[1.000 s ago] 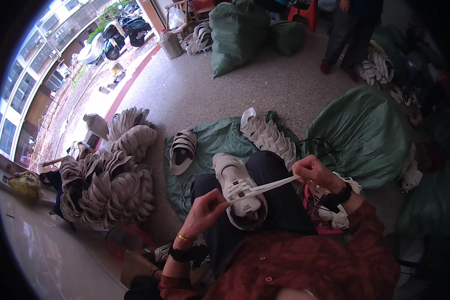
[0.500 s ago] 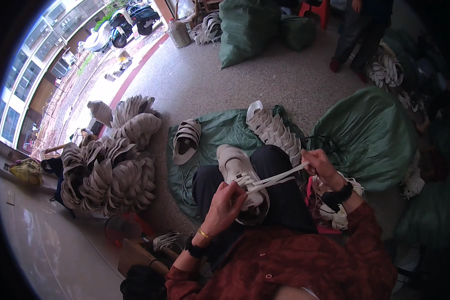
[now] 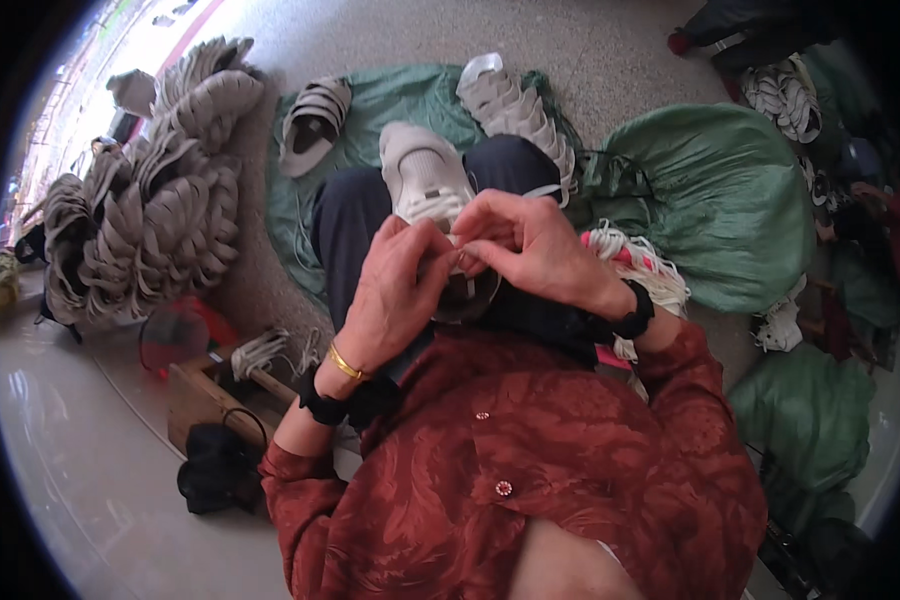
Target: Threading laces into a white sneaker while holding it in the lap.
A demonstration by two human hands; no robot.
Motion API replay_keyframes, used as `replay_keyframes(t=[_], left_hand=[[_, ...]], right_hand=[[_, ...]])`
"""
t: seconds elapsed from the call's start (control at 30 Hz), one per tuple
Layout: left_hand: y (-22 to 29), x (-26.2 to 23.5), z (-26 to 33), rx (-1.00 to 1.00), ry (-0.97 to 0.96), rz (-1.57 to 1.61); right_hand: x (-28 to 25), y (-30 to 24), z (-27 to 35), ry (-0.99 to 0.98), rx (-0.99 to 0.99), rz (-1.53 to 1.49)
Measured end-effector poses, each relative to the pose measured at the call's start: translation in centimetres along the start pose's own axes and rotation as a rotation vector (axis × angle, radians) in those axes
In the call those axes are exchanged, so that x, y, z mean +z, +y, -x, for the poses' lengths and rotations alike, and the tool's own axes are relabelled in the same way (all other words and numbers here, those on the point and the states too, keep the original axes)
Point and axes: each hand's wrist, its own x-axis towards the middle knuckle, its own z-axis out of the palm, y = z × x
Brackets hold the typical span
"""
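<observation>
A white-grey sneaker [image 3: 418,165] rests on my lap between my knees, toe pointing away from me. Over its lacing, my left hand [image 3: 388,285] and my right hand [image 3: 542,250] meet with fingertips pinched together. Both are closed on a white shoelace [image 3: 436,207] threaded through the shoe. The exact grip on the thin lace is mostly covered by my fingers. The shoe's heel and opening lie partly hidden under my hands.
Stacked grey shoe uppers [image 3: 160,220] heap up at the left. A green sheet [image 3: 370,95] bears a single upper [image 3: 315,125] and a nested row of uppers [image 3: 520,110]. White laces [image 3: 645,265] lie by my right knee, beside a green sack [image 3: 710,200]. A wooden stool [image 3: 195,405] stands lower left.
My right hand has come in from the right, where it held the lace stretched out, to meet my left hand over the shoe. The view has tilted downward.
</observation>
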Motion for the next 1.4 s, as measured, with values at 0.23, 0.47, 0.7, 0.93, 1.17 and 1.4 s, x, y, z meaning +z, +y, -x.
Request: replay_keyframes(t=[0.23,0.47,0.7,0.93,1.17,1.4], left_hand=[[0.9,0.1,0.5,-0.014,0.000,-0.016],[0.4,-0.2,0.7,-0.007,0.114,-0.039],[-0.7,0.1,0.8,-0.042,0.174,-0.068],[-0.7,0.5,0.4,-0.054,0.148,-0.090],[-0.8,1.1,0.4,0.033,0.186,-0.191],[-0.8,1.1,0.5,0.039,0.173,-0.200]], right_hand=[[-0.2,-0.6,1.0,0.020,0.037,0.161],[-0.3,0.0,0.0,0.116,-0.112,0.398],[0.1,0.8,-0.4,0.179,-0.328,0.767],[0.5,0.5,-0.6,0.200,-0.292,0.887],[1.4,-0.2,-0.9,0.194,-0.284,1.055],[1.5,-0.6,-1.4,0.158,-0.274,1.090]])
